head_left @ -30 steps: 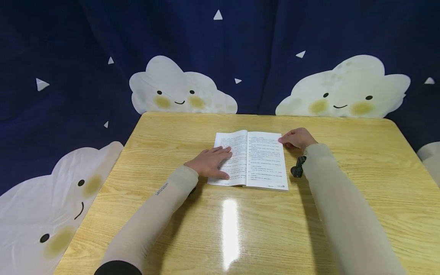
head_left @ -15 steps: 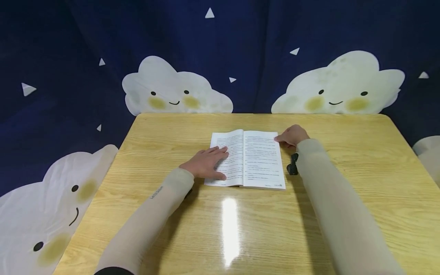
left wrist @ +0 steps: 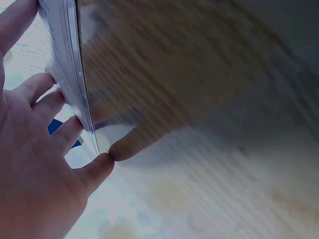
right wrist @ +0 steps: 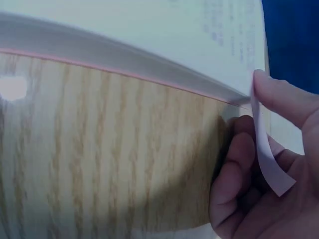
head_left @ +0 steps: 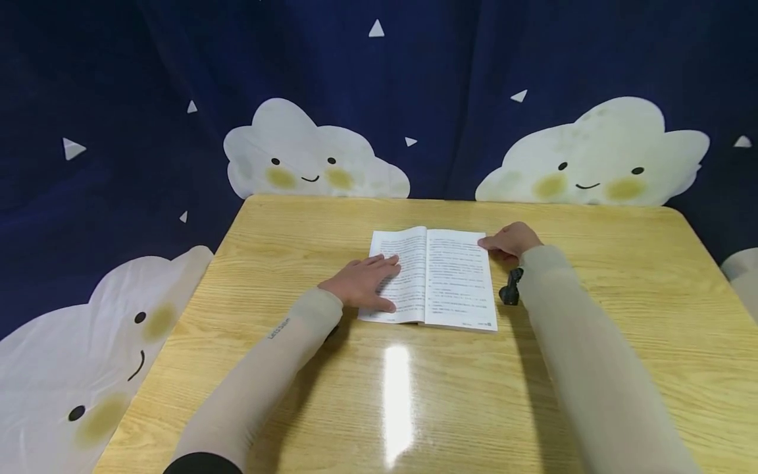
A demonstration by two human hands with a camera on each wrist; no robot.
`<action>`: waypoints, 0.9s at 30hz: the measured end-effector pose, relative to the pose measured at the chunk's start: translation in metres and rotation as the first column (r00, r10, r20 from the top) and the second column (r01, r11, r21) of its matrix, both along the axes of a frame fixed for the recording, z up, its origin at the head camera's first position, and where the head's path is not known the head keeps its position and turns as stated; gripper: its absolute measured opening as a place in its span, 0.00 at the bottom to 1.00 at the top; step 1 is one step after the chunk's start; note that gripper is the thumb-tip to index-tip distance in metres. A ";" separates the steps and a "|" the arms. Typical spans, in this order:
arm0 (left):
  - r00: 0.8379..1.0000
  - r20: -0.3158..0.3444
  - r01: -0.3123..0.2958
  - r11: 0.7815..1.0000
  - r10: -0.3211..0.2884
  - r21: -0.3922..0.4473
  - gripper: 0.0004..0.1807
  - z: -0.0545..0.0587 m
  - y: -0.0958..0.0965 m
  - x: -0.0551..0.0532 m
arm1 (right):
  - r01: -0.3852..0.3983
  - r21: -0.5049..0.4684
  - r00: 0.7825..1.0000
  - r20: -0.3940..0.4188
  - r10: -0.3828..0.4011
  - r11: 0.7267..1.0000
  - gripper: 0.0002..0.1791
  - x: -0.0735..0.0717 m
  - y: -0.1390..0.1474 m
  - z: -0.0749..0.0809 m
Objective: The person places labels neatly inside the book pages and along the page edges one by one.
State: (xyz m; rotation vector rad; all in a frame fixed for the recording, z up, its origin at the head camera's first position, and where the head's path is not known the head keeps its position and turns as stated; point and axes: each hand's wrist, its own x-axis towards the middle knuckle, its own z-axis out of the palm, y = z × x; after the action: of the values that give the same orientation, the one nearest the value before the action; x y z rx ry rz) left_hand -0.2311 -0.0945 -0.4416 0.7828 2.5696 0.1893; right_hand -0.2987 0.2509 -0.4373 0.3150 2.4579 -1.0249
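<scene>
An open book (head_left: 456, 283) with printed pages lies on the wooden table. My left hand (head_left: 362, 283) rests on the left page with its fingers spread. In the left wrist view, the fingers of that hand (left wrist: 40, 149) lie along the book's edge (left wrist: 75, 59), the little finger at its corner. At the upper right corner of the right page, my right hand (head_left: 510, 238) pinches the paper. The right wrist view shows the thumb (right wrist: 281, 97) on top and a pale strip of paper (right wrist: 269, 164) curling down between thumb and curled fingers. Whether it is one page or more, I cannot tell.
The wooden table (head_left: 296, 230) reaches beyond the book on every side, with a bright light reflection in front of the book. A dark blue cloth (head_left: 444, 79) with white clouds hangs behind the table and at its left.
The head view swings slightly one way and back. Both hands keep nearly the same places on the book, and the pages still lie open.
</scene>
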 end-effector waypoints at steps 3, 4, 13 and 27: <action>1.000 -0.002 0.009 1.000 -0.009 0.004 0.49 -0.001 0.001 -0.001 | 0.000 0.057 1.000 -0.019 0.001 0.998 0.20 0.000 -0.002 -0.002; 1.000 -0.003 0.011 1.000 -0.011 0.007 0.49 -0.002 0.000 -0.001 | -0.001 0.075 1.000 -0.020 0.003 0.997 0.21 0.001 -0.003 -0.002; 1.000 0.003 0.011 1.000 -0.011 0.013 0.49 0.003 0.000 0.001 | -0.038 0.076 0.999 -0.027 0.040 0.996 0.21 0.001 -0.002 -0.003; 1.000 0.011 -0.001 1.000 0.000 0.027 0.49 0.002 0.000 0.002 | -0.017 -0.002 1.000 0.022 0.017 1.000 0.15 0.004 -0.002 0.001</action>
State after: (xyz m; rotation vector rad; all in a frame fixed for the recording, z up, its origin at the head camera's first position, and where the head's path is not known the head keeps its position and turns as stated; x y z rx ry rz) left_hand -0.2286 -0.0946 -0.4399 0.7890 2.5622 0.2283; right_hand -0.2944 0.2491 -0.4359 0.3024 2.4355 -1.0114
